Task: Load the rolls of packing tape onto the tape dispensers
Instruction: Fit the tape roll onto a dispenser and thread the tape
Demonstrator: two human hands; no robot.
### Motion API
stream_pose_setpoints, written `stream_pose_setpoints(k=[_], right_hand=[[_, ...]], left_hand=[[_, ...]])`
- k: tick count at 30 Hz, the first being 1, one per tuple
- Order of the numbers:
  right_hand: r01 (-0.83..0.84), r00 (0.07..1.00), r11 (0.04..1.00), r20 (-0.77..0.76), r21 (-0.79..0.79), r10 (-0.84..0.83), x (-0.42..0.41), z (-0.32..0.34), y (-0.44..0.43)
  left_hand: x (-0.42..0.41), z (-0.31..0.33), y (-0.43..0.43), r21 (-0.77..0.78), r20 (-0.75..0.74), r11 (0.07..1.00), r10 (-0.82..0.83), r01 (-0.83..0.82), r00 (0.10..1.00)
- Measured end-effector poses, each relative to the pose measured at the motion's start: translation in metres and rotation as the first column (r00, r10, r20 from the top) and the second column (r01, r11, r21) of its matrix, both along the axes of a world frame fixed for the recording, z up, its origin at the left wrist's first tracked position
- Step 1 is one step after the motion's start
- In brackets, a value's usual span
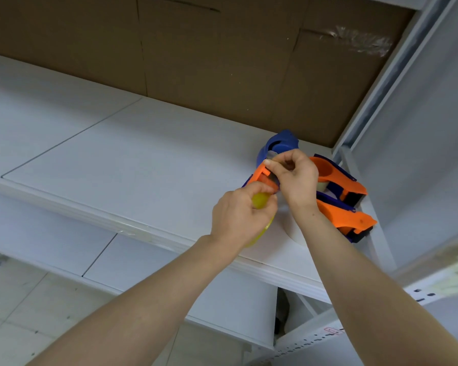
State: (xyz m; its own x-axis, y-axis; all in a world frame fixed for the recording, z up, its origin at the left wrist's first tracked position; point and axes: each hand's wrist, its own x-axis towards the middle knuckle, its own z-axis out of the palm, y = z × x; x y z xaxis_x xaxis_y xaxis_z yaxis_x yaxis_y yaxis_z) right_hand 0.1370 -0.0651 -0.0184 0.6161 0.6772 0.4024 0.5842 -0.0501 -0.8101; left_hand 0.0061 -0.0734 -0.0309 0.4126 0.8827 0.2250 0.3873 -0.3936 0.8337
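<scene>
- While my left hand [238, 217] grips the yellow tape roll [259, 201] in the orange dispenser [259, 175],
- my right hand [295, 178] pinches the tape end [273, 174] above it.

left: your left hand [238, 211] grips a yellow tape roll [259, 201] against an orange dispenser [261, 173] | right: your right hand [295, 178] pinches that dispenser's upper end | behind: a blue dispenser [282, 142], touching | right of your hands: two more orange dispensers [340, 180] lie on the white shelf [117, 143]
</scene>
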Motion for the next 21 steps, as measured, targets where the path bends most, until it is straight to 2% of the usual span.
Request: stream_pose_setpoints(k=[2, 7, 10, 12, 16, 21], right_hand=[[-0.015, 1.0, 1.0, -0.018, 0.0, 0.015, 0.001, -0.001, 0.002], [-0.065, 0.983, 0.996, -0.174, -0.063, 0.053, 0.013, -0.01, 0.004], [-0.143, 0.967, 0.982, -0.231, -0.123, 0.112, 0.014, -0.004, 0.007], [-0.168, 0.97, 0.978, -0.2, -0.121, 0.141, 0.012, 0.001, 0.01], [-0.146, 0.985, 0.988, -0.095, -0.052, 0.141, -0.004, 0.009, 0.013], [-0.165, 0.986, 0.986, -0.031, 0.02, 0.165, -0.027, 0.023, 0.015]], left_hand=[[0.0, 0.0, 0.003, -0.003, 0.005, 1.0, -0.017, 0.017, 1.0], [-0.003, 0.0, 0.004, -0.04, 0.009, 0.999, -0.02, 0.021, 1.0], [-0.005, -0.001, 0.01, -0.168, 0.027, 0.985, -0.024, 0.028, 0.999], [-0.01, 0.0, 0.014, -0.287, 0.045, 0.957, -0.033, 0.045, 0.998], [-0.024, 0.018, 0.027, -0.442, -0.063, 0.894, -0.116, 0.076, 0.991], [-0.027, 0.047, 0.04, -0.463, -0.16, 0.878, -0.216, 0.12, 0.963]])
